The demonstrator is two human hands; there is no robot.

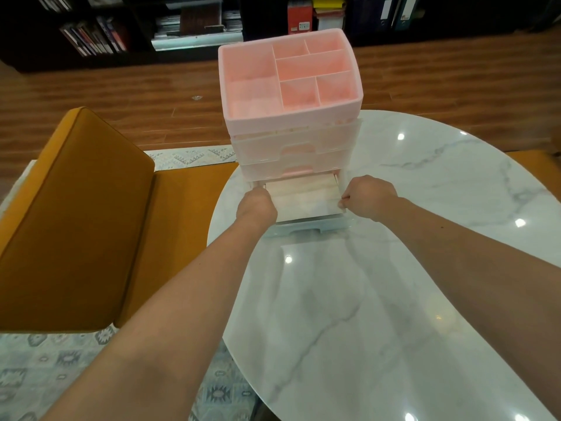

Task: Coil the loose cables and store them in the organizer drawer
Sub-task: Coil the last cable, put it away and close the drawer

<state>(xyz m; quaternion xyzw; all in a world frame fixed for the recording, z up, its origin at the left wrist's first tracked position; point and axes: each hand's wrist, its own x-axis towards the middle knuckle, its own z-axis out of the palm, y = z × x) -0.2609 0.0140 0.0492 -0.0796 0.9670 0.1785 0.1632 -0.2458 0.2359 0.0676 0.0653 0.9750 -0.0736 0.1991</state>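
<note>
Here | both grips, left hand (256,205) and right hand (368,196), clasp drawer (305,202) sides | fingers hidden | no cables visible

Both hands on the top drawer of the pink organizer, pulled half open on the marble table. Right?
Not the top drawer. The head view shows both the left hand and the right hand at the sides of the bottom drawer of the organizer, pulled partly open on the marble table.

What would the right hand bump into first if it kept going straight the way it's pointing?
Probably the open bottom drawer. The right hand already sits at its right edge, knuckles aimed left across it. Beyond that comes the left hand, though depth is hard to judge.
</note>
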